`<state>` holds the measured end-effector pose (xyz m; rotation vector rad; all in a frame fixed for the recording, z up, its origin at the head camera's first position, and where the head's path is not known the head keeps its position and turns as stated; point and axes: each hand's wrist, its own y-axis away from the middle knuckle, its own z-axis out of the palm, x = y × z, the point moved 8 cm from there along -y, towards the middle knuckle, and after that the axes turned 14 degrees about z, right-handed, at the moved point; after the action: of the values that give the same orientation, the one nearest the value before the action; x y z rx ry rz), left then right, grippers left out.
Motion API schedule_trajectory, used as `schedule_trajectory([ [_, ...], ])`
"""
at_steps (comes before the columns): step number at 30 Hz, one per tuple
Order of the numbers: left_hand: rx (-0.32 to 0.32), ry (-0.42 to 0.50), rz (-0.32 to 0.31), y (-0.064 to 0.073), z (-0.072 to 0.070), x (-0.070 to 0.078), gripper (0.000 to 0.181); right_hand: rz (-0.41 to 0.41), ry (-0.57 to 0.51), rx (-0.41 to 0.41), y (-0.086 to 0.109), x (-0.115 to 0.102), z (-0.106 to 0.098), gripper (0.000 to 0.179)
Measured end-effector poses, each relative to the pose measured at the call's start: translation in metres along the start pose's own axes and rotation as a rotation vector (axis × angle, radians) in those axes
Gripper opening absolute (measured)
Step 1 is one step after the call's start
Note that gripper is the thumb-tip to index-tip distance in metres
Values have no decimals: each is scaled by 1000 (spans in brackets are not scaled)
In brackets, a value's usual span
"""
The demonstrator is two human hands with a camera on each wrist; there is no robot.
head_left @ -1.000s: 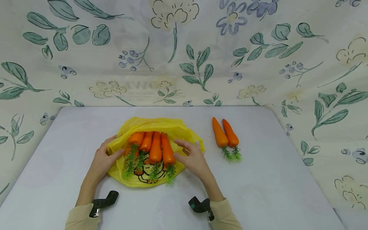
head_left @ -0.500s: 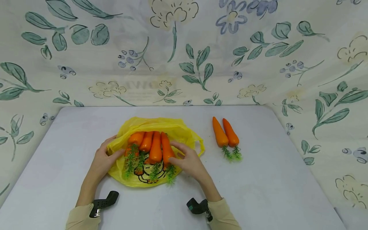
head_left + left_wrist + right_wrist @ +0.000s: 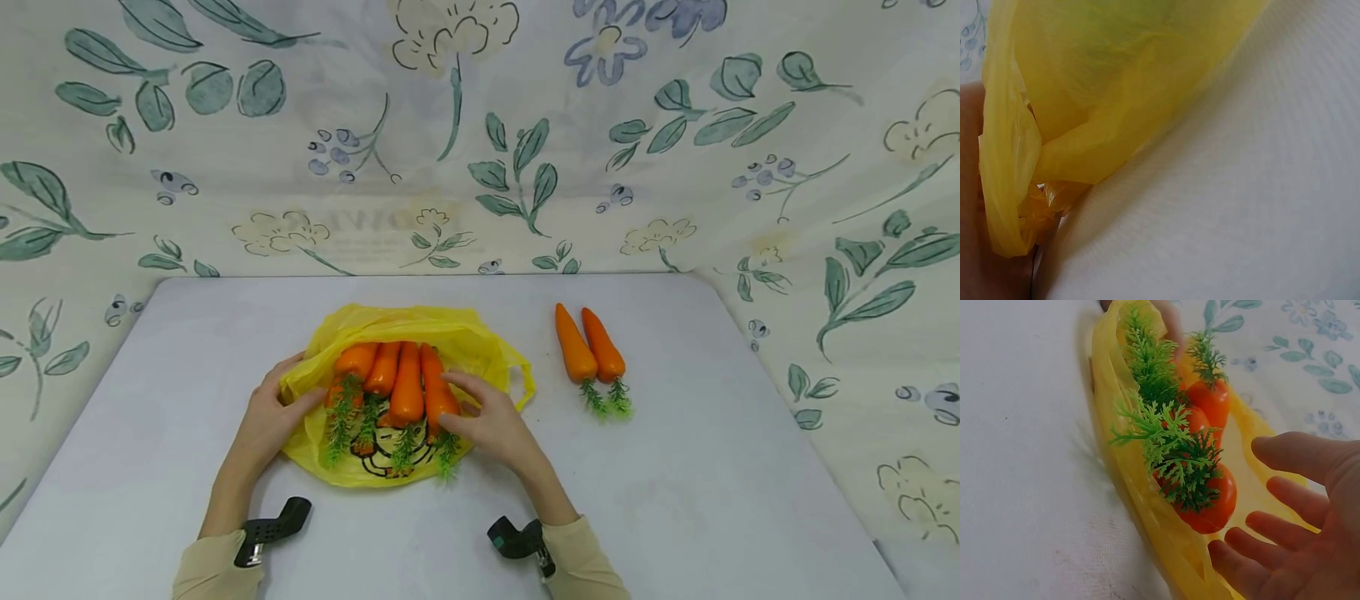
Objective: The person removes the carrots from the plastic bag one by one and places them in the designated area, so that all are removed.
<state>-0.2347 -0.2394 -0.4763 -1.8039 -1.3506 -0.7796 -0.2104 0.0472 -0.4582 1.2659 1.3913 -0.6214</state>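
A yellow plastic bag (image 3: 491,342) lies with its mouth toward me, and several orange carrots (image 3: 407,387) with green tops rest inside it. My left hand (image 3: 268,412) grips the bag's left edge, thumb over the rim and fingers mostly hidden behind the plastic. In the left wrist view the yellow bag (image 3: 1116,112) covers much of that hand. My right hand (image 3: 491,421) is at the rightmost carrot (image 3: 437,387), thumb and fingers spread around its side. Seen from the right wrist, its fingers (image 3: 1300,500) are parted beside the nearest carrot (image 3: 1219,503).
Two more carrots (image 3: 588,350) lie side by side on the white table (image 3: 712,467), right of the bag. A floral cloth (image 3: 480,192) hangs behind the table and along its sides. A bag handle loop (image 3: 525,379) sticks out near my right hand.
My right hand has moved left from the bag's right side to the rightmost carrot, leaving the handle loop in sight. My left hand stays at the bag's edge.
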Motion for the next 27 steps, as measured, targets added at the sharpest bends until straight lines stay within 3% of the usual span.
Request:
schedule_trajectory([
  [6, 1, -1, -2, 0, 0, 0, 69, -17, 41, 0, 1, -2, 5, 55],
  [27, -15, 5, -24, -1, 1, -1, 71, 34, 290, 57, 0, 4, 12, 63],
])
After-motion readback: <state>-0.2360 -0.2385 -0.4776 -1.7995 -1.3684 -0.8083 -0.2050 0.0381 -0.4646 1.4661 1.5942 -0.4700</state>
